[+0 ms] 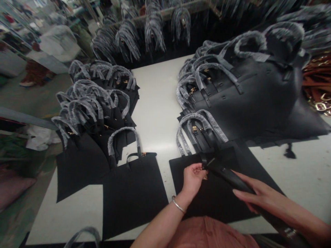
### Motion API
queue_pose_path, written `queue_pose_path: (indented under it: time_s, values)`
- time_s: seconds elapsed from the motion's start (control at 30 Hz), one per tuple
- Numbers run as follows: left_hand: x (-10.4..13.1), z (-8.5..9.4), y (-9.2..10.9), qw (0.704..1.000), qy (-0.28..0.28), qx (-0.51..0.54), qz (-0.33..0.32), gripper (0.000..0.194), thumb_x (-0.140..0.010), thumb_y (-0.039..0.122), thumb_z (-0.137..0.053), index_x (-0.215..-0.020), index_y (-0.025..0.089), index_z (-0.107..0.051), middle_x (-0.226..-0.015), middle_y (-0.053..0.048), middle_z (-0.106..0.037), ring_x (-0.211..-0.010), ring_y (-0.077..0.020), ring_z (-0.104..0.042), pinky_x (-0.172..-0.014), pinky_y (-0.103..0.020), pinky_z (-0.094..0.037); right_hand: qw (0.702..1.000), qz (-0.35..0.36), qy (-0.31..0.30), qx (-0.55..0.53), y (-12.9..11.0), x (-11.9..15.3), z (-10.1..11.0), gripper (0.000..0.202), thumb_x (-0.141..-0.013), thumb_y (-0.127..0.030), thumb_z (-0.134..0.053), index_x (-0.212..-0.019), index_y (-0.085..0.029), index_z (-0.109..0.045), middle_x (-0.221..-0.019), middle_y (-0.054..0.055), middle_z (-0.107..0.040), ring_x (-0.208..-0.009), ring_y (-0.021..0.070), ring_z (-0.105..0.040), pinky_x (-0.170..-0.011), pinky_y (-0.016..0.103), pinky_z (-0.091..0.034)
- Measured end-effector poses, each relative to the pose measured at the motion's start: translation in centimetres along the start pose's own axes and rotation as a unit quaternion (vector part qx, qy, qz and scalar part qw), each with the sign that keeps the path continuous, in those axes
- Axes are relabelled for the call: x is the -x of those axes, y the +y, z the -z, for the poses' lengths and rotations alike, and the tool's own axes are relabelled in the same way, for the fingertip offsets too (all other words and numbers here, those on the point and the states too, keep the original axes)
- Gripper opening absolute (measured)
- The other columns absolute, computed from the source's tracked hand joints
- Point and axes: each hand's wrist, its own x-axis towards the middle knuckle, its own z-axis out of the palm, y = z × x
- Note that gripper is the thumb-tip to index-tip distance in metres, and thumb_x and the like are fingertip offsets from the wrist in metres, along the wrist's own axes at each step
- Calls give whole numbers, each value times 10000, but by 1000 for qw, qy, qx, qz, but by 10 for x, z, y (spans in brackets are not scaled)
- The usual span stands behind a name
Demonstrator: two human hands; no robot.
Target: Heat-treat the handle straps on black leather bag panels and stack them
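Observation:
A flat black handbag panel point(214, 203) lies on the table in front of me, its two handles point(184, 127) wrapped in clear plastic. Over its top edge, my left hand point(193, 177) is closed in a pinch on a narrow black tab with a bit of gold metal at the fingertips. My right hand point(254, 193) grips a long black leather strap point(223, 174) that runs from near the left fingers down past the right wrist. Whether strap and tab are joined is too blurred to tell. Left of them lies another black handbag panel point(131, 196) with one wrapped handle.
Several black panels with wrapped handles are heaped at the left point(85, 103). A tall stack of black panels point(250, 100) stands at the right, with brown straps point(318, 82) beside it. Wrapped handles point(155, 31) hang from a rail behind the white table point(155, 89).

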Motion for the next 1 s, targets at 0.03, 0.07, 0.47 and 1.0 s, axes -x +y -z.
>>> queue_pose_path:
  time_s: [0.03,0.07,0.47,1.0]
  values:
    - [0,1,0,1000,-6,-21,-3,193,-697,172,-666,-873,107,-709,-713,-48,-673,-596,-125,-595,-590,-242,-482,1000,-3,-12,-5,0,-1,-1,898,-794,-537,-619,-1502,-135,-239,-529,-56,-529,-460,125,-498,-434,222,-373]
    - [0,2,0,999,-12,-49,-5,192,-714,166,-651,-889,108,-705,-714,-47,-668,-596,-130,-596,-591,-250,-489,1000,0,-13,-10,-1,-2,-2,900,-789,-532,-622,-1500,-128,-245,-529,-55,-531,-458,125,-499,-432,223,-374]
    - [-61,-26,23,875,-51,-438,-202,467,-823,120,-549,-1285,125,-482,-1240,-152,-506,-867,-178,-621,-896,-336,-469,961,4,264,-80,21,51,53,668,-817,-520,-600,-1346,-144,-443,-514,-35,-557,-490,143,-502,-476,250,-367]
    - [-95,-53,2,922,-5,-351,-164,317,-812,406,-608,-633,184,-469,-627,38,-463,-593,-118,-486,-596,-238,-403,882,-92,391,-245,166,104,44,753,-701,-480,-719,-1346,-206,-443,-501,-27,-586,-469,176,-555,-438,252,-429]
